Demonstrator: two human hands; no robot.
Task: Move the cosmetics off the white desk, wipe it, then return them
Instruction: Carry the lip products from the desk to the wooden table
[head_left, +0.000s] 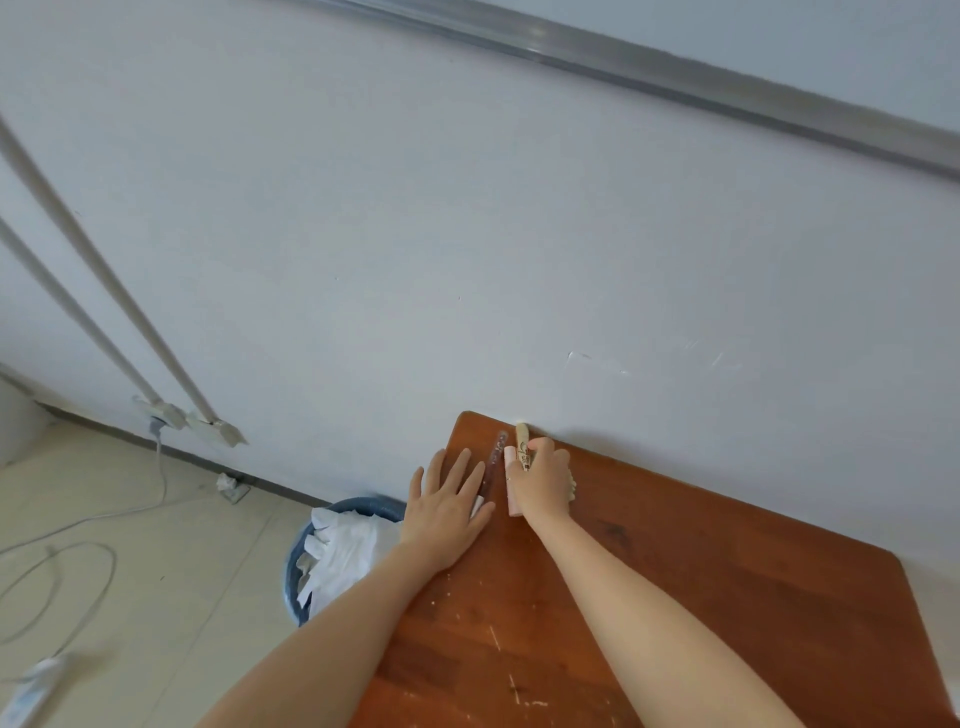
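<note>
Plain home room, bare white wall (467, 208), tiled floor (104, 519), lined wastebasket (337, 545), power strip (31, 686)

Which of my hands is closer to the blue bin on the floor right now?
Left. The left hand lies flat at the left edge of the table, just right of the blue bin; the right hand is farther right, gripping a beige tube.

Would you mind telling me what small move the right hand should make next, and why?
Probably lower and let go: the right hand grips a beige printed tube and a pale pink tube at the brown wooden table's far corner, beside the slim translucent tube under the fingers of the flat left hand.
</note>
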